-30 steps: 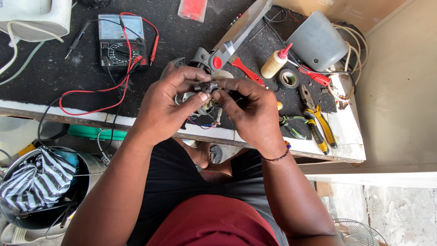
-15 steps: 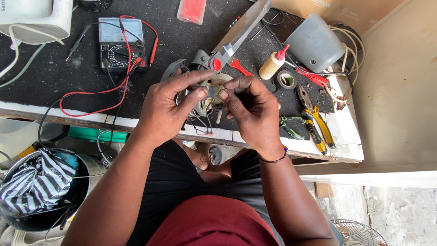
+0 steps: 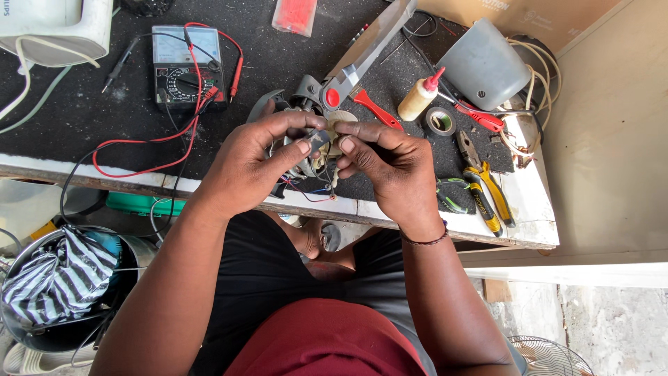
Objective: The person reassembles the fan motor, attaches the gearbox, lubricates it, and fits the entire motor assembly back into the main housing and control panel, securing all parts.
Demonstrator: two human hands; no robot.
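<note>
Together, left hand [image 3: 254, 163] and right hand [image 3: 390, 170] grip a small wired motor part [image 3: 321, 143] tightly.

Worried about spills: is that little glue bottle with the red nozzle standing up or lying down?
Lying down: the glue bottle rests on its side on the black mat, nozzle pointing toward the grey cover.

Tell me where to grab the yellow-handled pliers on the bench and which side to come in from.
Take the yellow-handled pliers by the two handles, probably from above at the near edge of the bench. They lie flat, jaws pointing away toward the tape roll, handles toward the person and free of clutter. The right hand is closest.
</note>
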